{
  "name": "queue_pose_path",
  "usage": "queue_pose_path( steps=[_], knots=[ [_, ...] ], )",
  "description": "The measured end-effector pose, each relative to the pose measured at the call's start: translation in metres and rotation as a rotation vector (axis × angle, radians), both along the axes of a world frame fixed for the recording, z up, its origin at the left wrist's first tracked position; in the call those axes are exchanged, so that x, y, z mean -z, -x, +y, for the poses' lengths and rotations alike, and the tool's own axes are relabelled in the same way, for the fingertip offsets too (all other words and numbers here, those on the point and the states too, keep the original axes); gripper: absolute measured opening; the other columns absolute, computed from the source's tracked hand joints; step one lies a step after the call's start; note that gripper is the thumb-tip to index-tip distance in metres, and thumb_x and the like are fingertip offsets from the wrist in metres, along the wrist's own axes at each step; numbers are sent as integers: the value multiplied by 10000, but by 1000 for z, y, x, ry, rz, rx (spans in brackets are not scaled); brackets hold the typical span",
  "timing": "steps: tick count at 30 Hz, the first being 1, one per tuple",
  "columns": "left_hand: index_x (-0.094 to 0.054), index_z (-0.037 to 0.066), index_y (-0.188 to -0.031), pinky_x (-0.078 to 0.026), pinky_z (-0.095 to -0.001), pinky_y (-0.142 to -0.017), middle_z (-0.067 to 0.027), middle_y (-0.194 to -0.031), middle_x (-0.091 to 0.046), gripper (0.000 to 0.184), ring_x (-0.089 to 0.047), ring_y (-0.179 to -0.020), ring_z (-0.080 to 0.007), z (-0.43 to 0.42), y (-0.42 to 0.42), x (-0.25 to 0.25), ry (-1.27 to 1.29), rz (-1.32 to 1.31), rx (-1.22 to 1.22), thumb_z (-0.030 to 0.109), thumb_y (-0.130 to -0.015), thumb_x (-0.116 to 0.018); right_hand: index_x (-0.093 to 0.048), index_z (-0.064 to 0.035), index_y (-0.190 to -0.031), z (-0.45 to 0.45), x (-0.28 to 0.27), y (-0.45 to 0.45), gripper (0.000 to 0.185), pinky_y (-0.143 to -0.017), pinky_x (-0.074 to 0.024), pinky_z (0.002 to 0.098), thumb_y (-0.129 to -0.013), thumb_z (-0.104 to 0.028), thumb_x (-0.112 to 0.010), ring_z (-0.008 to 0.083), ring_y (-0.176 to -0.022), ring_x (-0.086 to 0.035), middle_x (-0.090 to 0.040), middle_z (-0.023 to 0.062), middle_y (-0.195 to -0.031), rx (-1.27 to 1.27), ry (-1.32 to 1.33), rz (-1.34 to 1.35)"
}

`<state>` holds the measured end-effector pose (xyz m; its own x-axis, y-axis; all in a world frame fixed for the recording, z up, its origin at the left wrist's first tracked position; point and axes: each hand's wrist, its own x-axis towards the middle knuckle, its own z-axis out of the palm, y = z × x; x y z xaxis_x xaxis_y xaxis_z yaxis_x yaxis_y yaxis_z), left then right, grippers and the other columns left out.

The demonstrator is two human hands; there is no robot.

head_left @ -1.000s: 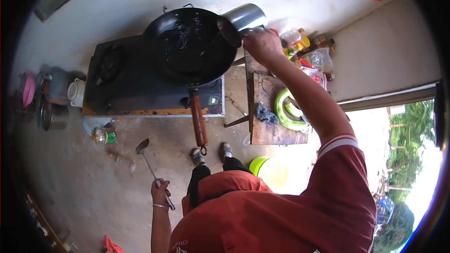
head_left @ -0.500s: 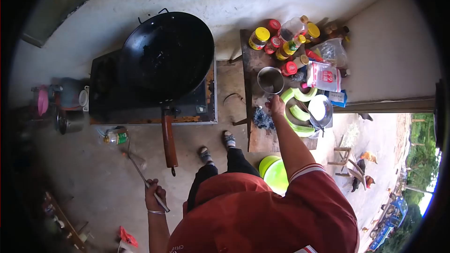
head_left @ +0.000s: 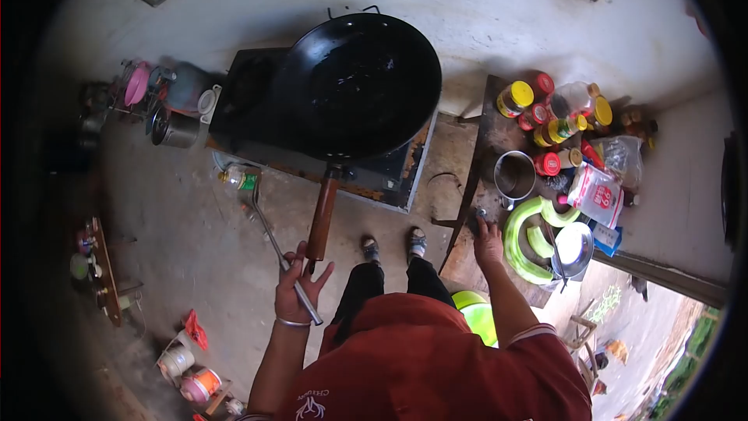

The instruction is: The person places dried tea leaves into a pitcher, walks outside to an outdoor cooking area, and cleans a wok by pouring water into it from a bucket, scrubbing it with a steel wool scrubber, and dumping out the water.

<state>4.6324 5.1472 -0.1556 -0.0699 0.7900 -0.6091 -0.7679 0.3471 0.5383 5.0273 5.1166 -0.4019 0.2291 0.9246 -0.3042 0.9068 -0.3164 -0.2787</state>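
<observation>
In my left hand [head_left: 300, 287] is a long-handled metal cooking utensil [head_left: 271, 235], slanting up and left; I cannot make out the shape of its head. Some fingers of that hand spread beside the end of the wooden handle [head_left: 322, 222] of a large black wok [head_left: 362, 86]; contact is unclear. The wok rests on the stove [head_left: 249, 121]. Over on the wooden table, my right hand [head_left: 488, 245] closes on a dark grey scouring pad [head_left: 481, 213], mostly covered by the fingers. A metal mug [head_left: 514, 175] stands just beyond, near green gourd pieces [head_left: 516, 242].
Several jars and bottles [head_left: 534, 115] crowd the wooden table's [head_left: 460, 253] back. A metal bowl [head_left: 574, 249] and plastic seasoning bags [head_left: 598, 195] lie at its right. Below is a green basin [head_left: 475, 316]. An oil bottle [head_left: 238, 178] is on the floor by the stove.
My right hand has let go of the mug and moved to the scouring pad. My left hand has come up to the wok handle with the utensil. The view has shifted left.
</observation>
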Motion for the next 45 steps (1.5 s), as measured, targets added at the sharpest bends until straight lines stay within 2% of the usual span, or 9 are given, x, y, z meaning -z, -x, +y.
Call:
queue_pose_path(
  steps=[5, 10, 16, 18, 26, 28, 35, 40, 45],
  knots=[
    [-537, 183, -942, -294, -558, -1007, -2, -1182, -530, 194, -431, -1182, -210, 5, -10, -1, -43, -108, -32, 22, -835, -526, -419, -73, -1243, 54, -131, 22, 555, -878, -410, 418, -716, -19, -586, 375, -1007, -498, -496, 201, -1111, -82, -432, 384],
    [-482, 119, -999, -498, -402, -893, -80, -1177, -524, 269, -534, -1069, -236, 4, -2, 21, -60, -63, -49, -59, -804, -533, -457, -95, -1227, 205, -284, 72, 488, -825, -436, 389, -756, -60, -579, 354, -967, -518, -517, 165, -1086, -472, -643, 310],
    [-419, 97, -1031, -493, -424, -886, -92, -1247, -450, 288, -512, -1076, -210, 7, -3, 14, -46, -13, -22, -70, -813, -506, -498, -143, -1201, 357, -208, 140, 456, -820, -478, 388, -755, -74, -560, 346, -979, -553, -527, 171, -1097, -716, 44, -412],
    [-406, 89, -1027, -481, -429, -897, -111, -1268, -429, 284, -496, -1104, -213, 7, -3, 16, -44, -25, -32, -71, -815, -505, -487, -128, -1208, 361, -168, 166, 421, -849, -471, 400, -790, -119, -532, 368, -1000, -545, -507, 202, -1115, -742, 91, -340],
    [-387, 92, -1037, -485, -437, -890, -156, -1296, -402, 327, -526, -1078, -239, 6, 1, 22, 10, -98, -31, -91, -802, -522, -251, -165, -1386, 386, -110, 283, 587, -906, -417, 410, -833, -103, -438, 359, -1111, -443, -382, 225, -1257, -713, -421, 177],
    [-387, 91, -1039, -488, -438, -888, -158, -1297, -403, 328, -534, -1067, -239, 6, 2, 27, 3, -94, -28, -90, -801, -524, -249, -161, -1386, 427, -103, 271, 609, -969, -348, 408, -818, -80, -455, 363, -1155, -391, -317, 217, -1323, -797, -485, -318],
    [-377, 92, -1060, -490, -457, -885, -159, -1292, -411, 361, -543, -1061, -255, 5, 8, 28, 6, -179, -1, -103, -792, -521, -235, -159, -1392, 366, -127, 202, 615, -951, -355, 397, -810, -61, -409, 341, -1122, -412, -310, 183, -1346, -577, -288, -281],
    [-366, 100, -1058, -490, -489, -874, -158, -1288, -411, 370, -505, -1104, -287, 3, 7, 28, 32, -172, -25, -101, -791, -525, -270, -168, -1374, 393, -133, 225, 555, -966, -342, 431, -839, -99, -400, 334, -1181, -380, -294, 175, -1363, -1248, -388, -171],
    [-363, 100, -1048, -499, -474, -863, -157, -1267, -419, 358, -526, -1064, -277, 5, 5, 21, 33, -88, 11, -93, -795, -526, -227, -285, -1374, 485, -162, 212, 631, -1033, -246, 442, -817, -88, -449, 320, -1275, -298, -265, 90, -1417, -1358, -436, -462]
  ],
)
